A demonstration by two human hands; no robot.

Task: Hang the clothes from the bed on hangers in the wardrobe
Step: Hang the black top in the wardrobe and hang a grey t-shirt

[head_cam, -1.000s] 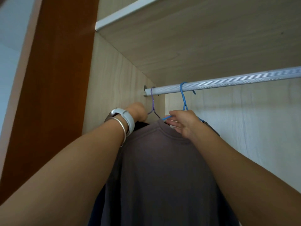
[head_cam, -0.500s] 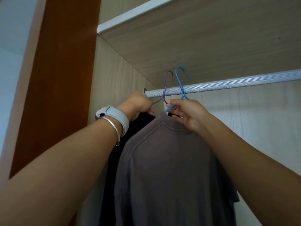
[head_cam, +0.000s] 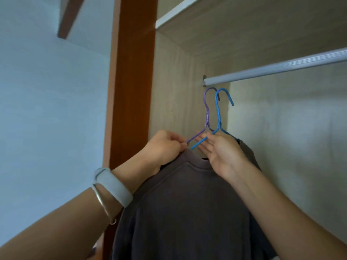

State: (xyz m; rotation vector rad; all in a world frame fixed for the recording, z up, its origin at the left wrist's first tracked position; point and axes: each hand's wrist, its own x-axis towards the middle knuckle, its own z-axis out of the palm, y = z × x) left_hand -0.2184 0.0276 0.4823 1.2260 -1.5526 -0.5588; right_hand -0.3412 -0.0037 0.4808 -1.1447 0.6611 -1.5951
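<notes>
Left fingers pinch purple hanger, flat right fingers touch blue hanger — both upright

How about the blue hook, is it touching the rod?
Apart. The head view shows the blue hook below the rod, with wardrobe wall visible between them.

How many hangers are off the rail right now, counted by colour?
Purple hanger: 1
Blue hanger: 1
Total: 2, both unhooked and below the rail.
</notes>
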